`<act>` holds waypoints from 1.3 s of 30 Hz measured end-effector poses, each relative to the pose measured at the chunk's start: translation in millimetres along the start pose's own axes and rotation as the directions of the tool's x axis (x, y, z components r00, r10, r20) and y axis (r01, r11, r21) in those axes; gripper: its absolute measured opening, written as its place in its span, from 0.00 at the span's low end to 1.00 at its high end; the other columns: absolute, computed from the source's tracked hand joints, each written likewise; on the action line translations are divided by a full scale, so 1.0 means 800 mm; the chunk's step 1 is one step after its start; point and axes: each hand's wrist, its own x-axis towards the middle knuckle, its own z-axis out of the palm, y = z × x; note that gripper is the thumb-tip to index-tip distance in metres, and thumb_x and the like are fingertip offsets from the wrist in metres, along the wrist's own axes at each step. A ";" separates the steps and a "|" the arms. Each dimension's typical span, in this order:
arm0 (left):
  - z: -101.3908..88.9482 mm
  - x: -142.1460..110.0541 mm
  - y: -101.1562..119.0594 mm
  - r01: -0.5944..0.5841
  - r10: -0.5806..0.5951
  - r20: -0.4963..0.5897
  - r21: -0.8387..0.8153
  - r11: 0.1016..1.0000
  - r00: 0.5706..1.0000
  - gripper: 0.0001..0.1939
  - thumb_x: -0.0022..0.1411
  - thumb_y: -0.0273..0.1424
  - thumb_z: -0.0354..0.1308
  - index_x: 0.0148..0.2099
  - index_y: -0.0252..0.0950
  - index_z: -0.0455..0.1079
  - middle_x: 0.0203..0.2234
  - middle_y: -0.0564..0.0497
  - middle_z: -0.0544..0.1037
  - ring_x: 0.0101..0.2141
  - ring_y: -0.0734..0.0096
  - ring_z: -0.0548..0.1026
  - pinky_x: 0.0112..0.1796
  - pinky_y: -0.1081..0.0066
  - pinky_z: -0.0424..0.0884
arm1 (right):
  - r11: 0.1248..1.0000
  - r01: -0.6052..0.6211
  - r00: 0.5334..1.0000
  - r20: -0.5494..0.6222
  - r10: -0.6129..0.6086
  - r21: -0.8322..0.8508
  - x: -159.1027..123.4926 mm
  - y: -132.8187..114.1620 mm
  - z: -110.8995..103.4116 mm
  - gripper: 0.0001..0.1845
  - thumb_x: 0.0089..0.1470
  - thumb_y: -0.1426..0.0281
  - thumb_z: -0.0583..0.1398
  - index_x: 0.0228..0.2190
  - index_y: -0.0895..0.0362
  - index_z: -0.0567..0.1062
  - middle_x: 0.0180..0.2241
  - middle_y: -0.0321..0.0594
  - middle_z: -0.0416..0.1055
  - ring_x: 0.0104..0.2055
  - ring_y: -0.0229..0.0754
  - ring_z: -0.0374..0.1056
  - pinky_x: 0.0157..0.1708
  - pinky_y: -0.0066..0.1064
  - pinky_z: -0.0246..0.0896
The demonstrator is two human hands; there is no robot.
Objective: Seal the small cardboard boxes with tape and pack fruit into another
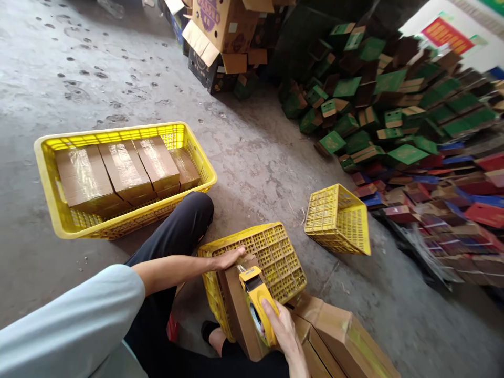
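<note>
A brown cardboard box (236, 304) stands against an upturned yellow plastic crate (275, 257), between my legs. Across the far end of the box lies my left hand (230, 259), its fingers stretched out and pressed flat on the cardboard. My right hand (282, 326) is wrapped round the handle of a yellow tape dispenser (258, 296). The dispenser's head is at the box's upper face, just short of my left fingers. A strip of clear tape seems to show there. Part of the tape roll is visible below the dispenser's body.
Several taped boxes (128, 165) sit in a long yellow crate (53, 210) at the left. More brown boxes (334, 336) stand by my right hand. A smaller yellow crate (323, 218) lies tipped on the concrete floor. Piled cartons (346, 126) fill the right; larger cartons (224, 31) stand behind.
</note>
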 end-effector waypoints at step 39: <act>-0.009 -0.056 0.035 -0.531 0.388 0.400 0.355 0.770 0.830 0.41 0.77 0.46 0.43 0.78 0.26 0.34 0.74 0.30 0.47 0.74 0.48 0.44 0.71 0.50 0.45 | 0.995 -0.078 0.990 0.115 0.084 -0.055 -0.015 0.041 -0.030 0.28 0.52 0.43 0.64 0.36 0.55 0.73 0.17 0.33 0.73 0.18 0.44 0.73 0.18 0.28 0.67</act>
